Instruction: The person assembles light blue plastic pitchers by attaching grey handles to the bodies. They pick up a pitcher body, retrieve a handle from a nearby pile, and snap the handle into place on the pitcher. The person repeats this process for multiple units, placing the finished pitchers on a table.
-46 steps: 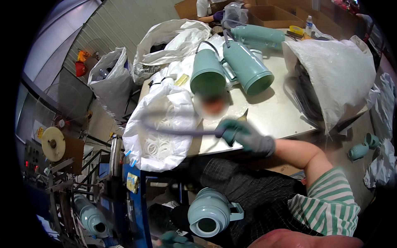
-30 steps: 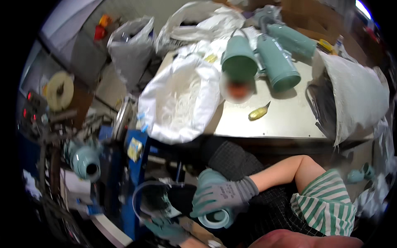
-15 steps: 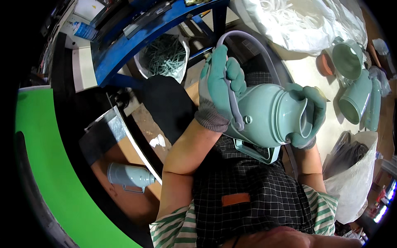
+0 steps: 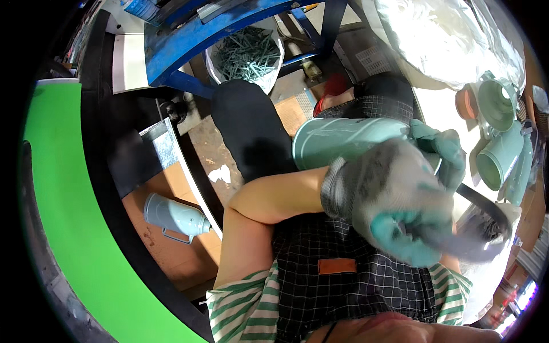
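Note:
A pale green vacuum flask shell (image 4: 354, 136) lies sideways across my lap, its base to the left and its neck to the right. My right hand (image 4: 443, 150), in a grey-and-green glove, is closed round the neck end. In front of the flask is my left hand (image 4: 394, 203), gloved alike and curled into a fist, blurred by motion. A grey-purple curved carrying handle (image 4: 493, 214) loops out to the right of this fist, which grips one part of it. The left hand and forearm hide the flask's near side and part of its mouth.
An open box (image 4: 171, 246) at left holds a grey-blue flask (image 4: 176, 217). A lined bin (image 4: 273, 71) of green plastic pieces stands under a blue frame (image 4: 229, 35). At right are a white bag (image 4: 394, 40), green flask shells (image 4: 496, 163) and an orange-brown cup-shaped part (image 4: 466, 104).
The carrying handle has swung from the far side of the flask to the near right. My left hand moved right and nearer, from flat against the handle to a fist. The flask turned.

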Motion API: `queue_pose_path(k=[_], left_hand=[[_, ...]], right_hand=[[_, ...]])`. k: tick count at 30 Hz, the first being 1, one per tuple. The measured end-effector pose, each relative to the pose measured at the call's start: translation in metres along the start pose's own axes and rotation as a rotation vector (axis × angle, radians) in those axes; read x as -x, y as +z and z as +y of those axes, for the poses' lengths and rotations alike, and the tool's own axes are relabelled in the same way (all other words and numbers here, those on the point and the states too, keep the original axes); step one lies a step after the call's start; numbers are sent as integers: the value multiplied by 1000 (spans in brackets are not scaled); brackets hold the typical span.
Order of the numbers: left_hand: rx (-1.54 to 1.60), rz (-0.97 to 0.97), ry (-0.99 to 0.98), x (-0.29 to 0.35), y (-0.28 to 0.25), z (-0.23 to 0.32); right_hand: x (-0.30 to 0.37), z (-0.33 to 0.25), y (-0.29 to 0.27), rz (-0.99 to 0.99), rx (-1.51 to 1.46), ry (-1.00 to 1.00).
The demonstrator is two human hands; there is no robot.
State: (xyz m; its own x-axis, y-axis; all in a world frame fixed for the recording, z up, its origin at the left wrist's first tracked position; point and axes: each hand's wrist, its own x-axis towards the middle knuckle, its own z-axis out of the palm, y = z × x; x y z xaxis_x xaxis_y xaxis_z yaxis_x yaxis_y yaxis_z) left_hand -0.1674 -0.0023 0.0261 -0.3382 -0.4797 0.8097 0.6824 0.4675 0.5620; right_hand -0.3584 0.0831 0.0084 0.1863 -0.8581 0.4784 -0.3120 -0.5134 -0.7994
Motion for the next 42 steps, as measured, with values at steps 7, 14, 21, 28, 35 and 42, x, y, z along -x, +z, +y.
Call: queue_pose_path(k=[7,14,21,28,35,42], left_hand=[[606,715,-695,39,-56,46],[-653,825,-622,42,-28,50],[-987,-37,-360,75,18,76],[-1045,-102,-356,67,15,84],[-869,77,-313,50,2,47],[-907,586,-148,-9,-33,65]], right_hand=[[-44,-26,23,256,-932,93],[-51,22,52,233,-1279,401],[-47,23,52,301,-1150,611],[-64,-21,36,238,-520,14],[-22,52,20,464,-574,314],[34,28,-46,535,-1270,687]])
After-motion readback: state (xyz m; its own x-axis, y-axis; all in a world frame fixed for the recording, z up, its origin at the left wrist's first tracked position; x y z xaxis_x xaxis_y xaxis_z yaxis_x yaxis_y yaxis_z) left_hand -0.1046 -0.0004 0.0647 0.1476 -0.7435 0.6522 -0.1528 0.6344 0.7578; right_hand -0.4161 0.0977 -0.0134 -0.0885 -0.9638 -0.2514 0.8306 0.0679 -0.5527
